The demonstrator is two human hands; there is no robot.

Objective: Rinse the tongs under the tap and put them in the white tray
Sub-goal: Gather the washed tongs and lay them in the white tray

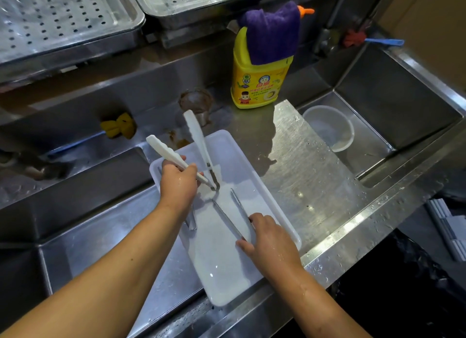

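A white tray [254, 161] lies across the edge between the left sink and the steel counter. My left hand [177, 184] grips one arm of a pair of white plastic tongs [195, 133], which spread open in a V above the tray's far half, their hinge end down near the tray floor. My right hand [271, 242] rests at the tray's near right side, its fingers closed round the end of a pair of thin metal tongs [233, 216] lying in the tray. Another metal piece [192, 223] shows under my left wrist, partly hidden. No tap is in view.
A yellow detergent bottle [259, 83] with a purple cloth [272, 32] draped over it stands behind the tray. A yellow sponge [118, 128] lies at the left. A clear bowl [330, 128] sits in the right sink [403, 98]. Perforated steel trays [63, 17] are at the back.
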